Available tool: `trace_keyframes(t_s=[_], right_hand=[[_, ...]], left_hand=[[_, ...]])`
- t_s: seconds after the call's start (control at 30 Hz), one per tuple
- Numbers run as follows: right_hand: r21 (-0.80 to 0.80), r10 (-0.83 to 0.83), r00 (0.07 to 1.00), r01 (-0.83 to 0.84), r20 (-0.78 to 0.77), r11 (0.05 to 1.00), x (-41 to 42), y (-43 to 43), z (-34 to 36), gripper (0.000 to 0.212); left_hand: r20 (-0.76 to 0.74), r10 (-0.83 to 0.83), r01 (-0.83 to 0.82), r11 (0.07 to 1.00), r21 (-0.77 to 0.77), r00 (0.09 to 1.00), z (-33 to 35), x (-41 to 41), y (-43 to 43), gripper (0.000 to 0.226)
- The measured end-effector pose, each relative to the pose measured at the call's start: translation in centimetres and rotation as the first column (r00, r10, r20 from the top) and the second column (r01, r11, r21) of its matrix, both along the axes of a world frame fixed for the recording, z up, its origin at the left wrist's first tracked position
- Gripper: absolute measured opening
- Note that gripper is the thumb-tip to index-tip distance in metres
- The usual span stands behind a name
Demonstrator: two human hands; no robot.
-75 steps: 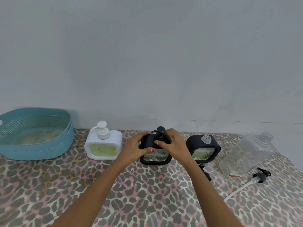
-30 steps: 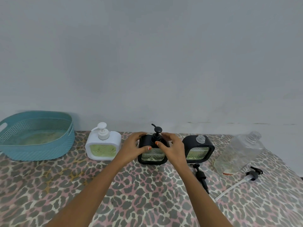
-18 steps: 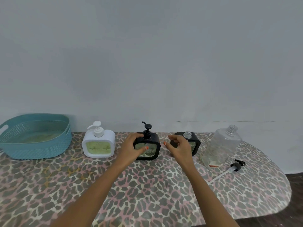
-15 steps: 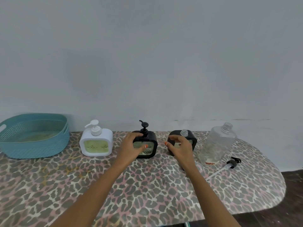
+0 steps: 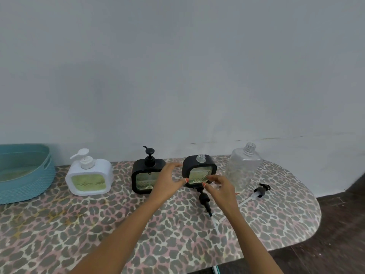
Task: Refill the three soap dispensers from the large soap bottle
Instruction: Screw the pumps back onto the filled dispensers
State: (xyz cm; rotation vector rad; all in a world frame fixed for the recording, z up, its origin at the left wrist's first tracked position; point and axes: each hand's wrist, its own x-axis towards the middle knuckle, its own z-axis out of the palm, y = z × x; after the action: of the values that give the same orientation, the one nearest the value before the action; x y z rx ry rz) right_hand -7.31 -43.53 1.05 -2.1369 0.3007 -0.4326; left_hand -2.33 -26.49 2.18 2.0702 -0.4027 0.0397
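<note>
Left hand [image 5: 167, 179], right hand [image 5: 220, 187] moved over | flanking uncapped dispenser [image 5: 199, 169]

**Basket, cloth, wall, floor**

A teal basket [image 5: 29, 186] with a handle slot stands far left of the fingers [image 5: 173, 166], cut off by the frame edge; a leopard-print cloth [image 5: 98, 224] spreads beneath them; a plain grey wall [image 5: 177, 76] rises beyond them; dark floor [image 5: 335, 234] shows well to their right.
</note>
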Motion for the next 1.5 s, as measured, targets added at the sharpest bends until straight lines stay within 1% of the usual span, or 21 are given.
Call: trace_keyframes(t_s=[0.17, 0.37, 0.5, 0.57, 0.7, 0.83, 0.97, 1.07, 1.2, 1.3, 1.5], right_hand=[[0.018, 0.0, 0.999, 0.001, -0.045, 1.0, 0.1, -1.3, -1.2, 0.026], [0.051, 0.057, 0.97, -0.046, -0.235, 0.998, 0.9, -1.2, -3.4, 0.039], [0.034, 0.044, 0.949, -0.036, -0.312, 0.999, 1.4, -1.0, -4.3, 0.046], [0.037, 0.039, 0.934, -0.028, -0.356, 0.999, 1.7, -0.9, -4.6, 0.044], [0.048, 0.07, 0.907, -0.055, -0.416, 0.997, 2.0, -0.9, -4.5, 0.03], [0.064, 0.086, 0.899, -0.065, -0.429, 0.996, 2.0, -0.8, -4.0, 0.027], [0.084, 0.061, 0.927, -0.032, -0.37, 0.996, 1.9, -1.0, -1.9, 0.026], [0.1, 0.053, 0.964, -0.028, -0.262, 0.995, 2.0, -1.5, 1.1, 0.022], [0.133, 0.022, 0.997, -0.012, -0.074, 0.991, 2.9, -1.7, 5.5, 0.025], [0.197, -0.01, 0.998, -0.001, 0.055, 0.98, 4.4, -1.6, 8.0, 0.025], [0.27, -0.099, 0.966, 0.031, 0.24, 0.962, 7.4, -0.7, 10.1, 0.023]], left_hand=[[-0.007, -0.016, 0.016, 1.0, 0.015, 1.0, -0.3, 1.6, -2.1, 0.053], [-0.036, -0.014, 0.015, 1.0, 0.028, 0.999, -0.5, 3.9, -4.0, 0.065], [-0.092, -0.014, 0.017, 0.999, 0.031, 0.996, -0.9, 5.1, -4.7, 0.064], [-0.11, -0.017, 0.019, 1.0, 0.019, 0.994, -1.2, 5.4, -4.8, 0.06], [-0.119, -0.019, 0.017, 1.0, -0.016, 0.993, -1.4, 5.9, -4.9, 0.054], [-0.116, -0.034, 0.031, 0.999, -0.033, 0.993, -1.3, 5.9, -4.8, 0.049], [-0.114, -0.035, 0.031, 0.999, -0.039, 0.993, -1.1, 5.8, -4.6, 0.048], [-0.109, -0.032, 0.029, 0.999, -0.03, 0.994, -0.8, 5.7, -4.7, 0.048], [-0.122, -0.035, 0.032, 0.999, -0.025, 0.992, -0.2, 5.6, -4.7, 0.049], [-0.132, -0.051, 0.047, 0.998, -0.04, 0.99, -0.1, 5.6, -4.5, 0.049], [-0.135, -0.07, 0.063, 0.996, -0.055, 0.988, 0.1, 5.8, -4.4, 0.049]])
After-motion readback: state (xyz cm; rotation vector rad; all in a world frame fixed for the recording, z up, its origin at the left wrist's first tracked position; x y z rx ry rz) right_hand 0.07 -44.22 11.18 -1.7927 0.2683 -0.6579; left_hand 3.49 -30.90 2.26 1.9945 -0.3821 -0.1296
